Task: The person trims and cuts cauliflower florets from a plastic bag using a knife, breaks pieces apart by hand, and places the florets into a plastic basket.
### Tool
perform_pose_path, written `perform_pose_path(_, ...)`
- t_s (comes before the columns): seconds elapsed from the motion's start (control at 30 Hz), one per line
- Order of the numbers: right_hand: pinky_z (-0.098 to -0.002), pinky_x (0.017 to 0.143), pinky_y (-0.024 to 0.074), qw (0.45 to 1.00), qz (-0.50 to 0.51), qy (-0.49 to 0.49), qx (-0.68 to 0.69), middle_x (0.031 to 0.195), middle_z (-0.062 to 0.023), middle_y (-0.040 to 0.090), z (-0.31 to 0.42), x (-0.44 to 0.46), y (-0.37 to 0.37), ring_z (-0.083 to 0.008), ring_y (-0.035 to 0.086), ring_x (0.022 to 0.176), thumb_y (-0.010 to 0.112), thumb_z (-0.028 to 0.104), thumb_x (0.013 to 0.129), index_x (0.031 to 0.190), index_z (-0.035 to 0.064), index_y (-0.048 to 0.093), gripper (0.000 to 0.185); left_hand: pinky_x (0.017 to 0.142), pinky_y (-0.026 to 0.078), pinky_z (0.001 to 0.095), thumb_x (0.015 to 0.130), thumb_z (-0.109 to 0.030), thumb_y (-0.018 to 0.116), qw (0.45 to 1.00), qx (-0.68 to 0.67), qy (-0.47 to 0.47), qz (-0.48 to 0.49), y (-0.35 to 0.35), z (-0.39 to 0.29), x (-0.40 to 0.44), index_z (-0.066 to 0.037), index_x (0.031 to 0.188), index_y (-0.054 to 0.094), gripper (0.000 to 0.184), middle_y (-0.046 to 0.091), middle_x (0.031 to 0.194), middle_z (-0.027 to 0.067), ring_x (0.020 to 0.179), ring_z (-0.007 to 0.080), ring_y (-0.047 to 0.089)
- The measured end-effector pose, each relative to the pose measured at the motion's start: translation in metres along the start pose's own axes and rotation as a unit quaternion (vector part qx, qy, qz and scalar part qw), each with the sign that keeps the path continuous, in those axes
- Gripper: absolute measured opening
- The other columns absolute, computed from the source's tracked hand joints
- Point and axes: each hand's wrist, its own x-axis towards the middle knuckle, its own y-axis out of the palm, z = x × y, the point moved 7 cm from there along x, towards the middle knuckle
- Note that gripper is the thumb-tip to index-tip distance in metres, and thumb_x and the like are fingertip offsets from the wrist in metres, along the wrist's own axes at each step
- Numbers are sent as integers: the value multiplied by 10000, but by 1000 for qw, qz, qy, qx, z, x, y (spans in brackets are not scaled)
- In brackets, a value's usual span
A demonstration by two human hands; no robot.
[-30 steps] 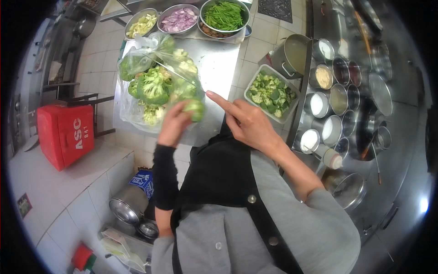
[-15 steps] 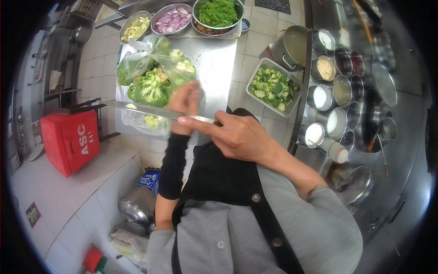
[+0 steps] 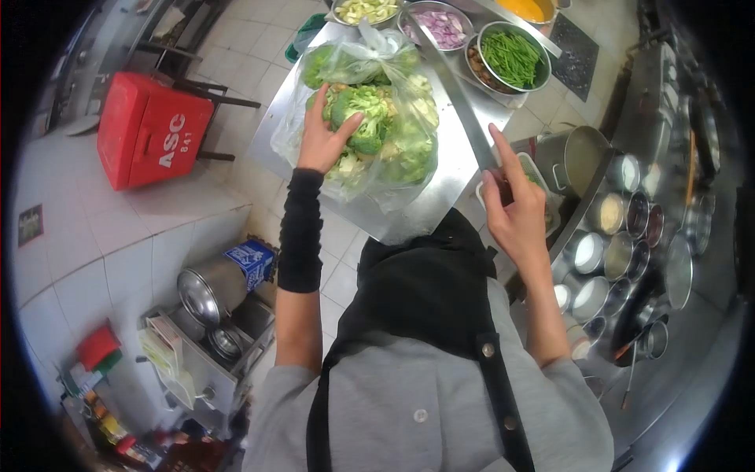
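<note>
"What's done?"
"Green bits (image 3: 532, 179) in the tub (image 3: 552, 208)."
"What's left?"
"Broccoli (image 3: 368, 118), in the bag (image 3: 417, 157). My left hand (image 3: 321, 145) spreads wide at it; my right hand (image 3: 521, 214) holds the knife (image 3: 458, 96)."

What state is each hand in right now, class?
Left hand: open, spread at the broccoli.
Right hand: closed, holding the knife.

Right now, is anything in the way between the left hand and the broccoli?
Nothing visible is: the left hand is spread at the broccoli. The clear bag covers some pieces farther right, but not those beside the hand. The knife, in the right hand, is off to the bag's right.
</note>
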Motion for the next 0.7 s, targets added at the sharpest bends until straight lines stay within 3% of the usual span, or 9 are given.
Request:
perform_pose_path(0.07,-397,826,583,1000,0,2,21,896,-235,745,-8,3,8,-297,774,818,634,14,1028,1654,161,486,660,1178,463,472,930,-326,813,981,155,107,-50,6,-5,12,-165,1648,452,819,520,1550,272,1350,421,603)
perform_pose_path(0.13,-413,910,584,996,23,60,60,1010,-285,777,-17,3,17,-351,809,980,629,35,1047,1664,165,466,651,1185,446,466,924,-309,786,986,158,50,-23,8,0,22,-165,1567,549,700,572,1479,262,1335,426,604)
perform_pose_path(0.2,-408,906,581,996,36,61,61,1007,-282,780,-15,2,24,-350,808,965,628,43,1054,1675,182,450,660,1109,485,445,911,-236,735,990,140,7,-24,3,-6,24,-145,1389,685,489,658,1325,214,1263,391,631)
perform_pose_path(0.3,-408,800,574,994,58,70,54,863,-281,740,-6,-3,31,-387,772,793,616,55,1066,1698,242,410,691,1022,513,443,903,-188,734,987,114,15,-113,-15,-13,6,-117,1348,685,453,666,1270,180,1197,363,634)
perform_pose_path(0.33,-412,764,567,994,64,68,52,816,-277,719,-5,-5,32,-400,750,743,613,56,1067,1700,252,404,696,915,569,420,905,-132,749,976,122,77,-163,-19,-19,-4,-61,1369,618,487,626,1341,163,1216,305,639)
perform_pose_path(0.43,-468,658,522,994,86,57,42,700,-275,632,-5,-11,41,-461,647,620,606,46,1060,1704,286,388,721,924,569,434,882,-114,782,958,104,86,-254,-15,-36,-42,-34,1336,540,521,509,1416,196,1286,349,566)
perform_pose_path(0.47,-484,660,518,993,100,55,34,700,-276,630,-6,-11,45,-465,640,619,605,44,1058,1705,290,386,726,1076,479,495,878,-171,840,968,100,59,-223,-7,-30,-47,-32,1229,496,511,416,1444,232,1368,419,472)
perform_pose_path(0.6,-548,667,486,991,132,9,-2,708,-286,631,-11,-15,61,-474,622,618,598,36,1047,1698,296,392,731,1210,266,608,876,-260,868,955,204,115,-180,23,-33,-61,-49,1075,462,499,415,1458,303,1441,496,373)
perform_pose_path(0.7,-566,669,476,987,159,31,-5,710,-288,632,-11,-18,64,-468,627,616,591,38,1046,1696,293,394,725,1216,271,597,867,-224,856,961,174,119,-179,24,-37,-55,-19,1144,507,491,413,1486,311,1442,490,385)
